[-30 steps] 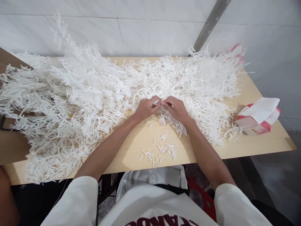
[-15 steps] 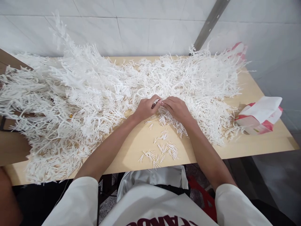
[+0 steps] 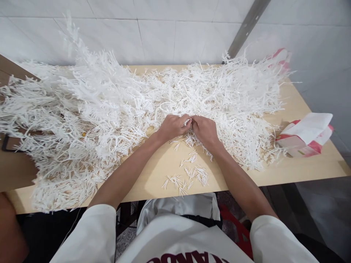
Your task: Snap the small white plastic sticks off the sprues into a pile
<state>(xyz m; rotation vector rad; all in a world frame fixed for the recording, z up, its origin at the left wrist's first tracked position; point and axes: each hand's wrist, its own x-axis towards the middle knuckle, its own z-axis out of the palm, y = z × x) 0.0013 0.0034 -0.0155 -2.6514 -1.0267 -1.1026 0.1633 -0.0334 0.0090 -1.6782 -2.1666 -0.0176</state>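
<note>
My left hand (image 3: pixel 173 128) is closed, with a little bundle of white plastic sprigs (image 3: pixel 187 121) showing between its thumb and forefinger. Fingertips pressed together, my right hand (image 3: pixel 205 131) meets it at the thumb; what lies inside its pinch is hidden. Both are held just in front of a big heap of white branching plastic sprigs (image 3: pixel 192 87) spread over the wooden table (image 3: pixel 153 164). On the bare wood between my forearms lie loose small sprigs (image 3: pixel 189 177).
A red and white paper tissue pack (image 3: pixel 304 137) stands at the table's right end. A cardboard box (image 3: pixel 18 168) is at the left, partly under the heap. Behind the table are a tiled wall (image 3: pixel 156 40) and a slanted metal bar (image 3: pixel 248 27).
My right hand has curled in and turned closer to my left hand, its fingers now bent downward. Both hands sit slightly lower. The view has shifted a little.
</note>
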